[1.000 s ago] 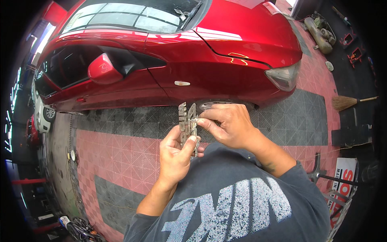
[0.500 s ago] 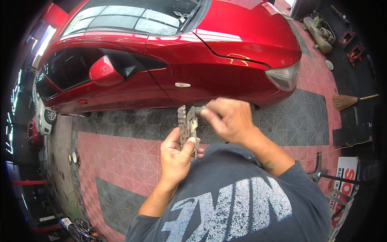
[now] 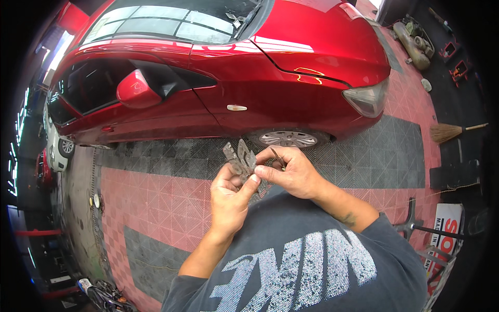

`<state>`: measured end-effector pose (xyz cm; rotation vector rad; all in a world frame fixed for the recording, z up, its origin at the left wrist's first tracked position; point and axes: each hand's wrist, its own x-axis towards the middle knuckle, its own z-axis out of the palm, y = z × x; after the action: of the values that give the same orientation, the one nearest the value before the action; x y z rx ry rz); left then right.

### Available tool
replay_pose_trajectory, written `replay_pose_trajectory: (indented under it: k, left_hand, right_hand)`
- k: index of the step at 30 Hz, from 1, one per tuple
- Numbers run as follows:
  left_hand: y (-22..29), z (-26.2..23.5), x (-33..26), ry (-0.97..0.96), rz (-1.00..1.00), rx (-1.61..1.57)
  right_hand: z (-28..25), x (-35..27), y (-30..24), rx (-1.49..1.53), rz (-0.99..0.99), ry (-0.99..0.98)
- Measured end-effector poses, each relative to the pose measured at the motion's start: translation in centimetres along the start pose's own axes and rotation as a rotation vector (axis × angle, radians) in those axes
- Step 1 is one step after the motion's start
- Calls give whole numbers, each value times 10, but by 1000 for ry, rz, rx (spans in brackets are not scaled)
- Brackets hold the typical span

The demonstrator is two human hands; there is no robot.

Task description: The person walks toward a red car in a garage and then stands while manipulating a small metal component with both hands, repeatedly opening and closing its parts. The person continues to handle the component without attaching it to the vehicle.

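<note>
In front of my chest, my left hand (image 3: pixel 230 195) is closed around several worn, grey-brown brake pads (image 3: pixel 243 158). Their flat metal plates fan apart at the top, and the fingers hide their lower part. From the right, my right hand (image 3: pixel 293 174) reaches in, closed, with thumb and fingertip against the pads' edge. A thin dark metal piece (image 3: pixel 278 157) pokes up between its fingers; the rest of that piece is hidden.
A red car (image 3: pixel 291 99) stands close in front, its front wheel (image 3: pixel 287 139) beyond my hands. Red and grey tiles (image 3: pixel 150 200) cover the floor. To the right are a broom (image 3: pixel 449 132), a metal stand (image 3: pixel 413 223) and a tank-shaped machine (image 3: pixel 414 44). A motorcycle (image 3: pixel 106 297) is at lower left.
My right hand has come down and left, from above the pads to their edge. The pads have fanned apart. My view has shifted slightly, and the car's front wheel now shows.
</note>
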<state>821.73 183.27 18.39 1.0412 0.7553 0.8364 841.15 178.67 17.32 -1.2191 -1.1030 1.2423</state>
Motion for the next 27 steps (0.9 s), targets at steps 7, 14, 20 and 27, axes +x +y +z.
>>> replay_pose_trajectory:
  k: [7, 14, 20, 27]
  left_hand:
    - [-7, -6, 2, 119, 332, 459]
    - [48, -5, 26, -171, 580, 1190]
    - [43, -7, 31, -206, 313, 1034]
    - [34, -5, 32, -100, 526, 1026]
  right_hand:
    - [-17, 1, 0, -81, -12, 76]
    - [-25, -8, -11, -223, 10, -15]
    - [-24, -11, -13, -284, 4, -5]
    - [-38, -15, -8, 300, -20, 30]
